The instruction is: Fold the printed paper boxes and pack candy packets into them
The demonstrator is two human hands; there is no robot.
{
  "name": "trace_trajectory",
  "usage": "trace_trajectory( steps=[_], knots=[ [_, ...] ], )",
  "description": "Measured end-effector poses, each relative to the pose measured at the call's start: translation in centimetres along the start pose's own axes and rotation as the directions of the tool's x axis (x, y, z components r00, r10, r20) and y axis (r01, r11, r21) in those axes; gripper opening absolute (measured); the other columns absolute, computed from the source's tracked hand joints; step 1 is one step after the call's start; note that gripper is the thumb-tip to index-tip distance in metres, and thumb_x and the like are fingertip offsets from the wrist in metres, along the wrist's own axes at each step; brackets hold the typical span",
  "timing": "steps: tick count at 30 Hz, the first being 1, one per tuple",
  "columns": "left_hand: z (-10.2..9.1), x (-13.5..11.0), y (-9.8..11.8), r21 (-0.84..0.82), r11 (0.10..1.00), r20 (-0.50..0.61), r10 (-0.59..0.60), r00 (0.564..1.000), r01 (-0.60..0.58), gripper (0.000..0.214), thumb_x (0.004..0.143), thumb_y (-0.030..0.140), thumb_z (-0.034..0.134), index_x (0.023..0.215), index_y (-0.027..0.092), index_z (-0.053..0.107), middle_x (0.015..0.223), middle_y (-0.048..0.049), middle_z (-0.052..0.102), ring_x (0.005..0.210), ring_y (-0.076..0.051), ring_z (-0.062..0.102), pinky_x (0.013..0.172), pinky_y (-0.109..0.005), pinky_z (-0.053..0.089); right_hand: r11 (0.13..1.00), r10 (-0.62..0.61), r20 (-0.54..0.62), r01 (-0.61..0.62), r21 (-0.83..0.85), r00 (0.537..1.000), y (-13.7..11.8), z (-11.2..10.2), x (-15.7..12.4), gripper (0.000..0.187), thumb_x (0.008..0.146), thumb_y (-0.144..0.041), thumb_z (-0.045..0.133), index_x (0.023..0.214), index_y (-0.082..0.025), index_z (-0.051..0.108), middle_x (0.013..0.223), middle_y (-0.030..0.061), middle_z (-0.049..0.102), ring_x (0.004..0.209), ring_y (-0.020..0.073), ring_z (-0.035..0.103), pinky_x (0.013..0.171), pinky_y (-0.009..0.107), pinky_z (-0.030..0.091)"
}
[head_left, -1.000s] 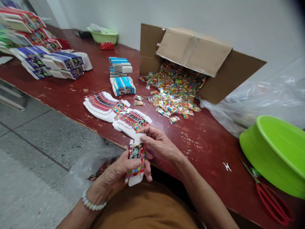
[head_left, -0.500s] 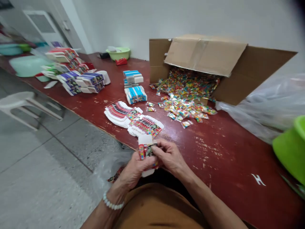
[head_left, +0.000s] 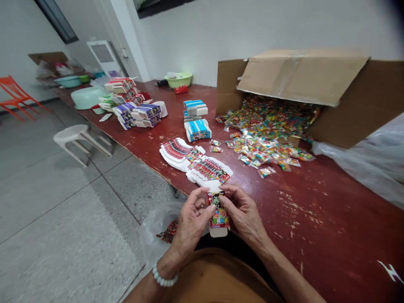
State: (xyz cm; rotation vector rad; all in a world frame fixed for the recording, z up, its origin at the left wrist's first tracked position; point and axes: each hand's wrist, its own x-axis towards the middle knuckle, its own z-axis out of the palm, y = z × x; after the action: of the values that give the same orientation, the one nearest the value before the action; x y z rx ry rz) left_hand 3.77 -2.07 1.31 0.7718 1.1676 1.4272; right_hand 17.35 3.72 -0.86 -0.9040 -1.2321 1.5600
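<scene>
The person holds one small printed box (head_left: 221, 219) between both hands, nearer the body than the cardboard carton (head_left: 299, 80) and in front of its left end. The box bears a green-faced figure and, lower down, bright lettering too small to read; a white flap stands out at each end. The left hand (head_left: 193, 219) grips its left edge, thumb across the front; the right hand (head_left: 246, 215) pinches its upper right side between thumb and bent fingers.

Far in front of the carton's right side lies one white H-shaped scrap (head_left: 390, 271). Two fanned rows of red-printed flat boxes (head_left: 210, 169) lie in front of the carton, to its left, too overlapped to count. Candy sachets (head_left: 265, 147), also beyond counting, spill from its mouth; two lie apart, left of the heap. Left of the carton stand blue-banded bundles (head_left: 198, 129), one red tape dispenser (head_left: 181, 89) and one pale green basin (head_left: 179, 80).
</scene>
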Motion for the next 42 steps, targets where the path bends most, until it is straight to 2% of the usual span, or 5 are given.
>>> trace_trajectory(
  steps=[8, 13, 19, 32, 42],
  knots=[
    [-0.6, 1.1, 0.4, 0.107, 0.994, 0.045, 0.013, 0.999, -0.018, 0.029, 0.082, 0.044, 0.080, 0.085, 0.018, 0.067, 0.075, 0.0017, 0.067, 0.067, -0.011, 0.059, 0.064, -0.020, 0.048, 0.956, 0.241, 0.116, -0.256, 0.144, 0.964, -3.2, -0.8, 1.3, 0.042, 0.059, -0.039, 0.095, 0.088, -0.019, 0.072, 0.077, 0.0003, 0.071, 0.067, 0.0140, 0.062, 0.066, 0.027, 0.050],
    [-0.1, 1.0, 0.8, -0.069, 0.990, 0.023, -0.119, 0.993, 0.120, 0.057, 0.070, 0.046, 0.090, 0.109, 0.025, 0.055, 0.083, 0.0021, 0.075, 0.065, -0.015, 0.067, 0.063, -0.025, 0.054, 0.991, 0.095, 0.154, -0.108, 0.078, 0.984, -2.7, -0.7, 1.5, 0.032, 0.068, -0.044, 0.090, 0.080, -0.020, 0.074, 0.078, 0.0024, 0.073, 0.069, 0.0156, 0.064, 0.066, 0.029, 0.052],
    [0.1, 0.8, 0.6, -0.080, 0.870, 0.283, -0.448, 0.848, 0.487, 0.070, 0.075, 0.084, 0.062, 0.086, 0.015, 0.065, 0.067, -0.0064, 0.071, 0.046, -0.017, 0.065, 0.046, -0.025, 0.050, 0.980, -0.063, 0.152, 0.090, -0.176, 0.986, -2.0, -1.1, 0.9, 0.022, 0.088, -0.046, 0.074, 0.089, -0.024, 0.075, 0.083, 0.0029, 0.070, 0.070, 0.0167, 0.064, 0.061, 0.029, 0.052],
    [0.6, 1.2, -0.8, 0.008, 0.968, 0.181, -0.247, 0.952, 0.250, 0.057, 0.090, 0.072, 0.053, 0.088, 0.017, 0.065, 0.065, -0.0021, 0.068, 0.046, -0.012, 0.058, 0.046, -0.022, 0.047, 0.912, 0.260, 0.267, -0.327, 0.247, 0.928, -3.1, -0.1, 1.1, 0.033, 0.075, -0.045, 0.086, 0.086, -0.020, 0.068, 0.073, -0.0002, 0.070, 0.051, 0.0147, 0.062, 0.046, 0.030, 0.054],
    [-0.4, 1.4, -1.0, 0.036, 0.967, 0.283, -0.253, 0.925, 0.254, 0.070, 0.093, 0.068, 0.053, 0.140, 0.017, 0.051, 0.063, -0.0016, 0.069, 0.043, -0.015, 0.058, 0.043, -0.022, 0.048, 0.979, 0.001, 0.276, 0.055, -0.195, 0.961, -3.3, -2.2, 2.3, 0.014, 0.081, -0.031, 0.075, 0.078, -0.017, 0.073, 0.082, 0.0022, 0.072, 0.072, 0.0146, 0.063, 0.070, 0.028, 0.050]
  ],
)
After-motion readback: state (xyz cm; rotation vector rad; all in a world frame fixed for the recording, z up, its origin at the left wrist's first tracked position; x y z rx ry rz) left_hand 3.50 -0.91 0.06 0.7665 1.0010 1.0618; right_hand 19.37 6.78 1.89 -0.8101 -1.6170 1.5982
